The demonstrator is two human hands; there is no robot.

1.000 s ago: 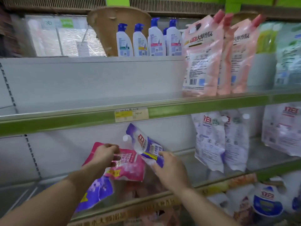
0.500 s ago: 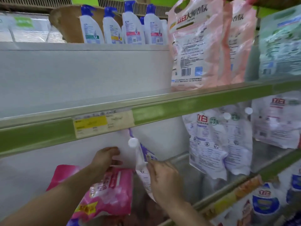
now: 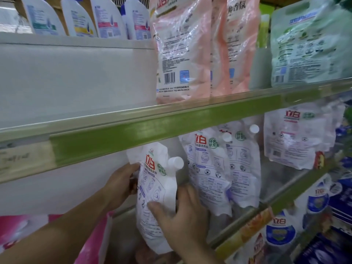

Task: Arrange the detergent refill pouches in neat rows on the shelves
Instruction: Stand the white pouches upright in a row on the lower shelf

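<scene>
Single head-worn view, close to the shelves [image 3: 171, 119], tilted slightly upward, facing their front edges.

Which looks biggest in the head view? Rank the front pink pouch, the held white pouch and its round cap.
1. Front pink pouch, though its top is cut off.
2. Held white pouch.
3. Round cap.
</scene>
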